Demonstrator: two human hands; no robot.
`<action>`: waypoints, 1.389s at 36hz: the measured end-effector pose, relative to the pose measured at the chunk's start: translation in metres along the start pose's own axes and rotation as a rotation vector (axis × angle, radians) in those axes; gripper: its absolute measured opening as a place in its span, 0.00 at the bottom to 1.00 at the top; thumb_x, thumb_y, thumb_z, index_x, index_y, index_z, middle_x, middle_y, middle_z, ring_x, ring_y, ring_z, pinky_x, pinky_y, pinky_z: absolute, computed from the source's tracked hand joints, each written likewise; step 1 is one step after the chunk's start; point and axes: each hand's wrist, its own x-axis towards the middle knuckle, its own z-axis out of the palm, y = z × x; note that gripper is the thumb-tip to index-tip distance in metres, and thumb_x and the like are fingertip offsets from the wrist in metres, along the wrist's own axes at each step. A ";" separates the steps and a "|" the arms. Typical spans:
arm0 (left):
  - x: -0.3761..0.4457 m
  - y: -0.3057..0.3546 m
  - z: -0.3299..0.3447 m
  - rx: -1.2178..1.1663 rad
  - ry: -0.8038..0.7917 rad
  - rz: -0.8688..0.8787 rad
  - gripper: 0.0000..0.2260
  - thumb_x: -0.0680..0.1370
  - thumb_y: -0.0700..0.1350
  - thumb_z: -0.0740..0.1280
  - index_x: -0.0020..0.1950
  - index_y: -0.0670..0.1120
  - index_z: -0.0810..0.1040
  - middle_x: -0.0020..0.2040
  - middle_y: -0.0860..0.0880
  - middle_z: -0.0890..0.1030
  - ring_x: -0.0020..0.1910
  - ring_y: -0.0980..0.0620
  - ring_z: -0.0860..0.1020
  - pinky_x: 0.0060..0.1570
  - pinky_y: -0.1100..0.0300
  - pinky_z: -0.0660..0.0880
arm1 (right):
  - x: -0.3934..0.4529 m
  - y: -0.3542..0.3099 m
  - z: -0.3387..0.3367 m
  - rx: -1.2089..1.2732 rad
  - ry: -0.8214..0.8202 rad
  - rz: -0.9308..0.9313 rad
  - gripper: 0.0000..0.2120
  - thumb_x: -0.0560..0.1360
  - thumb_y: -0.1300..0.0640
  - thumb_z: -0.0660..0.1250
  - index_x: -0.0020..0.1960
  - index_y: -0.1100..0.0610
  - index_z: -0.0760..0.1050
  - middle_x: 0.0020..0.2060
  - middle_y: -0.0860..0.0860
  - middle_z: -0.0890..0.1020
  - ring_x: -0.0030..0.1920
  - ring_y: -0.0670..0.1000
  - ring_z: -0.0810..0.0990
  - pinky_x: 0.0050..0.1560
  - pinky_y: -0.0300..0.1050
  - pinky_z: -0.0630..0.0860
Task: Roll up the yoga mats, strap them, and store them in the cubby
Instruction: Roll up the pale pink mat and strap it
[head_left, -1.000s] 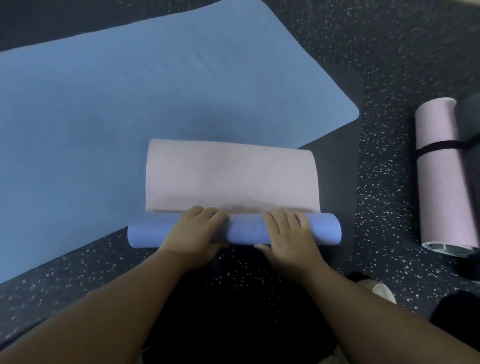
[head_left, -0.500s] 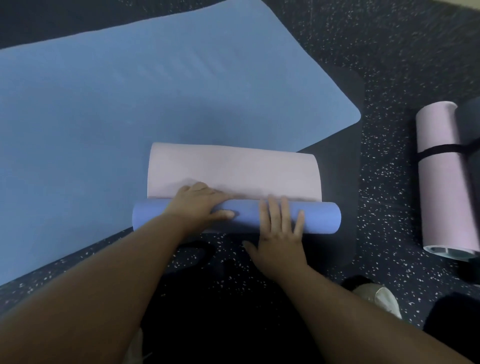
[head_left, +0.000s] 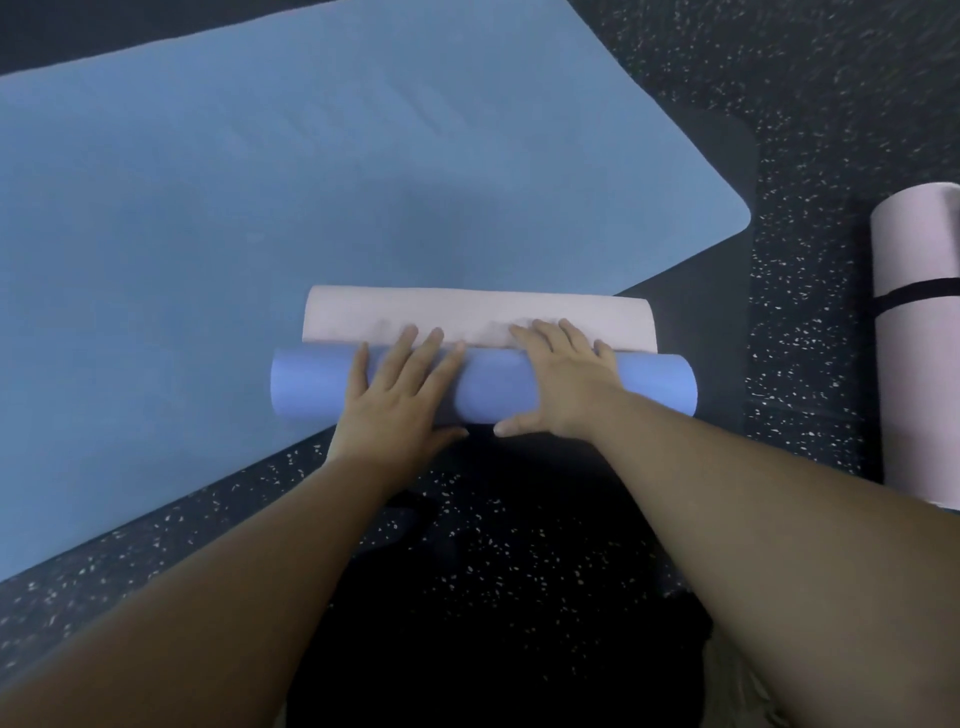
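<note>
A two-sided yoga mat lies in front of me, mostly rolled into a periwinkle-blue roll (head_left: 311, 384). A short pink flap (head_left: 467, 312) of it still lies flat beyond the roll. My left hand (head_left: 400, 389) presses on top of the roll left of centre, its fingers straight and spread. My right hand (head_left: 561, 384) lies over the roll right of centre, fingertips reaching onto the pink flap and thumb at the roll's near side. Under and behind them spreads a large flat blue mat (head_left: 260, 182).
A rolled pink mat (head_left: 919, 364) with a black strap (head_left: 919, 296) around it lies on the speckled dark floor (head_left: 831, 78) at the right edge. A dark grey mat (head_left: 727, 312) shows beneath the blue one's right corner. My dark-clothed lap fills the lower middle.
The roll has moved away from me and grown thicker, and the pink flap is shorter. Both hands have shifted onto the top of the roll, with the left fingers now straightened.
</note>
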 end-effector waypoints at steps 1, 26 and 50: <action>0.002 0.001 -0.002 0.000 -0.036 -0.020 0.42 0.68 0.62 0.72 0.78 0.52 0.58 0.77 0.48 0.62 0.76 0.45 0.58 0.69 0.35 0.53 | 0.000 0.000 -0.001 0.004 0.004 -0.003 0.57 0.63 0.29 0.70 0.79 0.46 0.41 0.79 0.47 0.45 0.78 0.52 0.42 0.75 0.59 0.45; 0.066 -0.005 -0.031 0.119 -0.291 -0.180 0.49 0.68 0.68 0.69 0.78 0.58 0.41 0.79 0.49 0.45 0.78 0.47 0.43 0.72 0.35 0.45 | 0.005 -0.024 0.043 -0.165 0.574 0.083 0.55 0.49 0.46 0.84 0.70 0.58 0.66 0.62 0.56 0.75 0.65 0.60 0.72 0.69 0.63 0.57; 0.042 -0.012 -0.028 0.147 -0.125 -0.107 0.31 0.73 0.60 0.67 0.74 0.64 0.59 0.62 0.50 0.73 0.60 0.42 0.70 0.59 0.49 0.63 | 0.004 -0.012 0.007 -0.190 0.392 -0.029 0.37 0.66 0.39 0.71 0.69 0.54 0.66 0.61 0.53 0.71 0.62 0.58 0.67 0.69 0.56 0.58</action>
